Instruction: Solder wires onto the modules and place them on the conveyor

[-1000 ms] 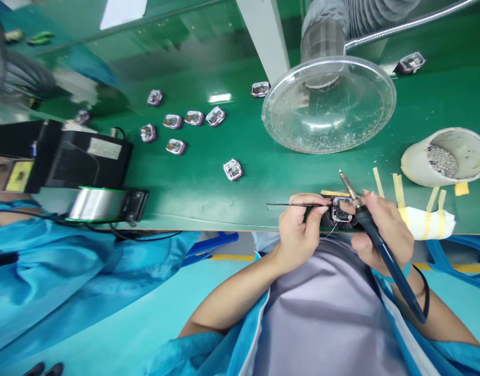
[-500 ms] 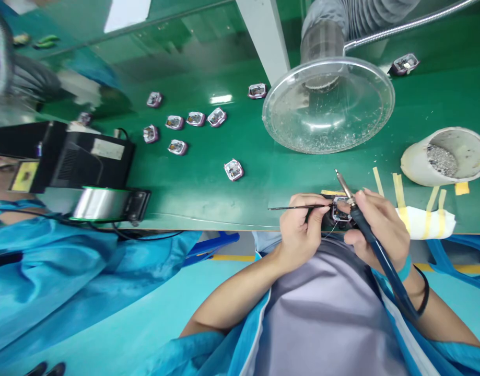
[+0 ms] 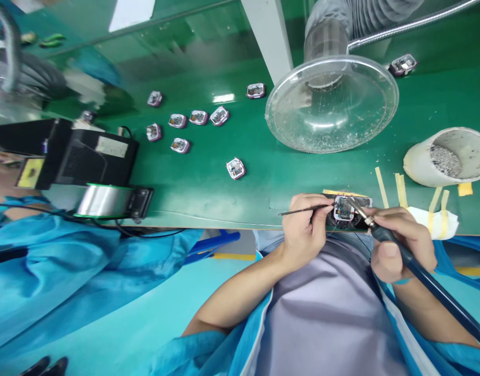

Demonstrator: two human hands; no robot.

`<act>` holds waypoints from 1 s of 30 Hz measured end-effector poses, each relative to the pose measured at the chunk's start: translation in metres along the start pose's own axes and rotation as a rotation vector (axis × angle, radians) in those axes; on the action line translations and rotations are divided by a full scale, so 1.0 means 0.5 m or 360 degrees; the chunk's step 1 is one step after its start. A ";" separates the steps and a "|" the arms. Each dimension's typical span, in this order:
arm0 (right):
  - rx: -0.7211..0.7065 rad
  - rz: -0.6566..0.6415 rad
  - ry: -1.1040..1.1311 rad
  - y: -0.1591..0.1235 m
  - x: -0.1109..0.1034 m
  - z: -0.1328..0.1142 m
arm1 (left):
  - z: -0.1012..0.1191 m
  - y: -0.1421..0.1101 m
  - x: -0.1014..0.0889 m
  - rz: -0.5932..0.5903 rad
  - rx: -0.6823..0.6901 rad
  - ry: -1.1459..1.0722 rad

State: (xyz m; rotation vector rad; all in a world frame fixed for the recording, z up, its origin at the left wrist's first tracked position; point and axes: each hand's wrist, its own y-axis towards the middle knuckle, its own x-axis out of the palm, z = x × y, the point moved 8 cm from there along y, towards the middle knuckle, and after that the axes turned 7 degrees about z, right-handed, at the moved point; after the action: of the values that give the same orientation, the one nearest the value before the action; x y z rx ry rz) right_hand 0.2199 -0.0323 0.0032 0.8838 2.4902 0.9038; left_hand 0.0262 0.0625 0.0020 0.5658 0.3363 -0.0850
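My left hand (image 3: 305, 224) is closed on a thin dark pair of tweezers (image 3: 302, 210), whose tip reaches the left edge of a small white-framed circuit board unit (image 3: 344, 209). That unit sits in a black holder (image 3: 364, 202) at the table's front edge. In my right hand (image 3: 406, 243) is a soldering iron (image 3: 392, 240) with a dark blue handle. Its metal tip points up and left, over the upper right part of the board; whether it touches cannot be made out. A fine wire hangs below the unit.
Several similar units (image 3: 198, 117) lie on the green table (image 3: 192, 193). A clear fume hood (image 3: 331, 112) hangs beyond my hands. To the right are a white cup (image 3: 423, 162) of metal bits, tape strips and a white pad (image 3: 451, 222). A co-worker's blue sleeve (image 3: 47, 282) and a solder spool (image 3: 104, 201) are left.
The soldering iron has swung down, its tip going from above the holder to over the board. My right hand has shifted right and uncovered the board. My left hand stays nearly in place.
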 end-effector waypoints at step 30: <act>0.0379 0.0071 -0.0005 0.006 -0.002 0.040 | 0.002 -0.005 -0.008 0.0058 0.0035 -0.0070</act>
State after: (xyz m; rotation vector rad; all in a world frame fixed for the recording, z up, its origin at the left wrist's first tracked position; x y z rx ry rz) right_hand 0.2319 -0.0221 -0.0097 1.0168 2.6227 0.6263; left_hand 0.0223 0.0595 0.0029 0.5908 0.2822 -0.0660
